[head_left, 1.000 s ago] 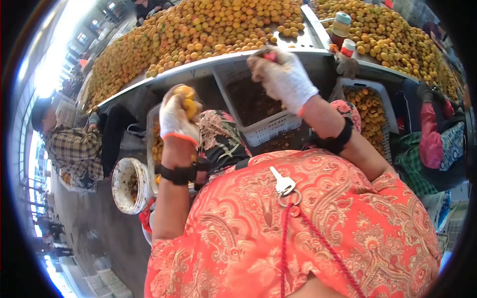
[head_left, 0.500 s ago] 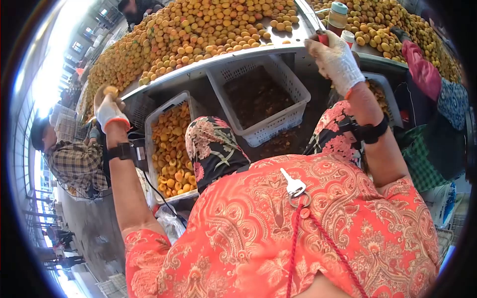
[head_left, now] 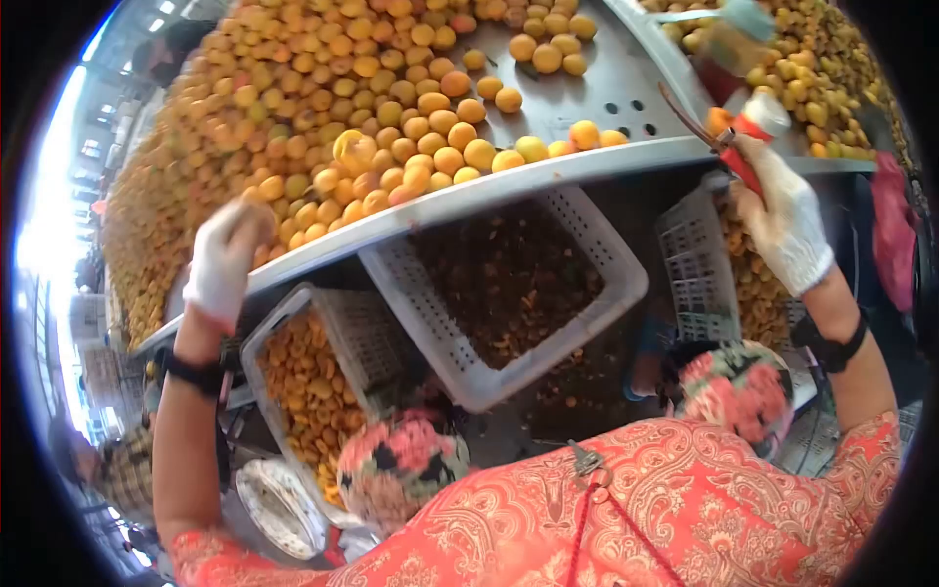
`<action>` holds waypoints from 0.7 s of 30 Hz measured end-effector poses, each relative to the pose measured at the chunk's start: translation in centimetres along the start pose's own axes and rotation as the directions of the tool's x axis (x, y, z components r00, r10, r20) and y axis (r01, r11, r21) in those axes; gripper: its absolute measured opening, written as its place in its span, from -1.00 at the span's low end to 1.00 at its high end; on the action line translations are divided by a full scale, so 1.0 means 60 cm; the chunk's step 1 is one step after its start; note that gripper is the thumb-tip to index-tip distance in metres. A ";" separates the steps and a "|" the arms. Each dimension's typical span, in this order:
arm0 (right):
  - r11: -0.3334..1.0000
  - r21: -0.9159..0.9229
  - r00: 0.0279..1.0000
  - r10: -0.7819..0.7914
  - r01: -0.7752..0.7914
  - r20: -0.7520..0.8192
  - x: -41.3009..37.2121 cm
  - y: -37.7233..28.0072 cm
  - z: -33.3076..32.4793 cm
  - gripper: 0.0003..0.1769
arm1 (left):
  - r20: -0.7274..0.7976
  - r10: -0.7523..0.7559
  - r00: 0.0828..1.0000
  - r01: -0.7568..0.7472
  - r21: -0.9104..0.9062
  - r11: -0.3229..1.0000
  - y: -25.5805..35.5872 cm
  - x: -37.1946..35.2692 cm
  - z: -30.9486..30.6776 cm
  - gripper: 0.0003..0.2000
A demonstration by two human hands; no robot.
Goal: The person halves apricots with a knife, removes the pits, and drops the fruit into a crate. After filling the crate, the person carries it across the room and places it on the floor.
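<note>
My left hand (head_left: 230, 252), in a white knit glove with bare fingertips, is at the table's front edge by the heap of apricots (head_left: 323, 88). Its fingers are curled and slightly blurred, and what they hold, if anything, is hidden. My right hand (head_left: 785, 220), gloved the same way, is closed around the red handle of a hand tool (head_left: 740, 166) with a thin curved metal end. This tool is held up over the table edge at the right, close to a white-capped bottle (head_left: 763, 117). One apricot (head_left: 353, 149) above the heap is blurred.
Below the table edge (head_left: 548, 161) stands a grey crate (head_left: 469, 386) with dark scraps. A crate of split apricots (head_left: 313, 391) is at its left, another crate (head_left: 690, 264) at its right. A blurred jar (head_left: 734, 49) stands at upper right. People are at both sides.
The view has tipped toward the table, which appears larger. The apricot that showed in my left hand no longer shows there. My right hand still holds the red-handled tool.
</note>
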State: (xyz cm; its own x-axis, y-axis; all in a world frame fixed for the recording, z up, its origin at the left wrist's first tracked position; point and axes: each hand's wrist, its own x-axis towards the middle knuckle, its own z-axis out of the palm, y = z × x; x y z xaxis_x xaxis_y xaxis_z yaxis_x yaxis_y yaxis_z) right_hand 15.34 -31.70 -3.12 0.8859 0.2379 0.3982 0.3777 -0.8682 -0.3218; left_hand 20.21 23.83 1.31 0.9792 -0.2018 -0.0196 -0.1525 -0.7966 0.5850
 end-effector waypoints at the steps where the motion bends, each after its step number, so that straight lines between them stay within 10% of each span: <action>1: 0.992 -0.094 0.997 -0.079 0.081 0.026 0.031 0.009 0.025 -0.54 | 0.142 0.055 0.988 -0.093 0.271 0.958 0.010 0.017 0.026 -0.83; 2: 0.971 -0.220 0.990 -0.065 0.091 0.123 0.067 0.012 0.039 -0.53 | 0.279 0.221 0.935 -0.333 0.468 0.819 0.005 0.035 0.051 -0.75; 7: 0.828 -0.486 0.945 -0.149 0.281 0.292 0.180 0.011 0.095 -0.53 | 0.371 0.122 0.921 -0.295 0.457 0.839 0.015 0.061 0.108 -0.65; 10: 0.883 -0.136 0.847 -0.373 0.450 0.380 0.188 0.031 0.116 -0.39 | 0.243 0.099 0.965 -0.213 0.505 0.836 0.023 0.041 0.123 -0.63; 13: 0.955 -0.211 0.848 -0.068 0.207 0.526 0.197 -0.006 0.082 -0.25 | 0.280 0.098 0.955 -0.217 0.431 0.876 0.032 0.055 0.100 -0.61; 21: 0.991 -0.058 0.822 -0.065 0.118 0.566 0.295 -0.030 0.049 -0.44 | 0.209 0.014 0.978 -0.082 0.320 0.944 0.048 0.087 0.032 -0.68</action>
State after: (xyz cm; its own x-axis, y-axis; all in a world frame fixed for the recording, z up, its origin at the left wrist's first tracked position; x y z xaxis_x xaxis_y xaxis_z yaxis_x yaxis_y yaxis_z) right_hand 31.14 -24.63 2.00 0.8560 0.4981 -0.1385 0.4632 -0.8579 -0.2222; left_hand 24.62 19.39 1.36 0.9274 -0.3275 -0.1807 -0.2668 -0.9178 0.2940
